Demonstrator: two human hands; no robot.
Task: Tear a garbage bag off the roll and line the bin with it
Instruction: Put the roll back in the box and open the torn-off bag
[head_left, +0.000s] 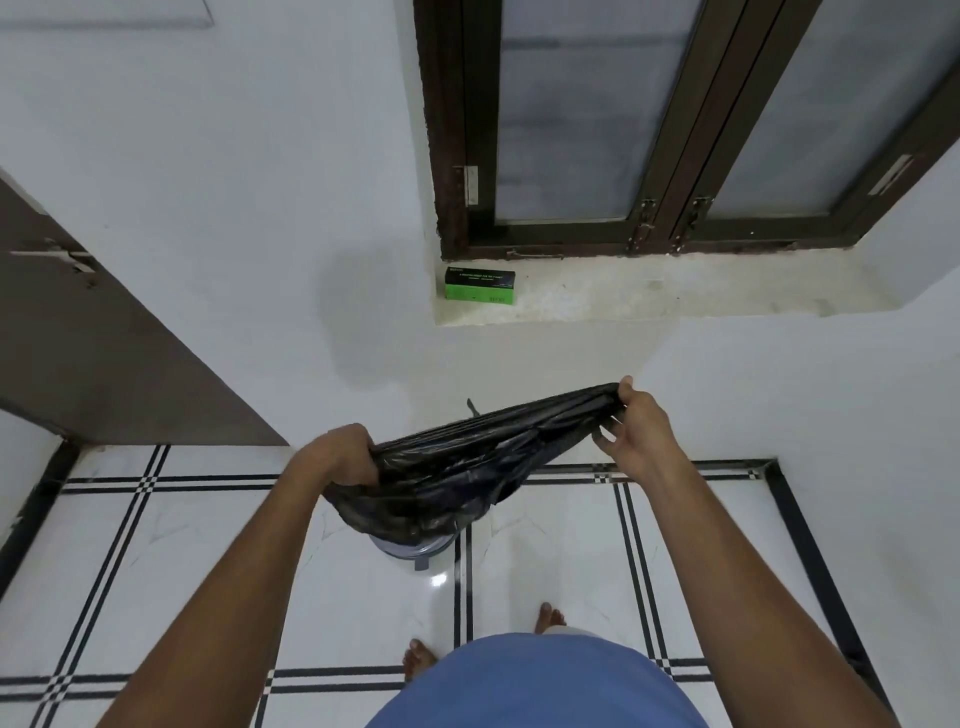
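Note:
A black garbage bag (467, 467) is stretched between my two hands above the floor. My left hand (340, 453) grips its left edge with curled fingers. My right hand (634, 428) pinches the right edge, held higher, with some fingers spread. The bag sags downward and covers most of a small grey-blue bin (410, 553), of which only the near rim and a handle show below the plastic. A green and black box of garbage bags (479, 285) stands on the window ledge, far from both hands.
White wall ahead with a dark-framed window (649, 130) over a stone ledge (623, 299). A brown door (78, 338) is at the left. The floor has glossy white tiles with black lines. My bare feet (418, 657) stand just behind the bin.

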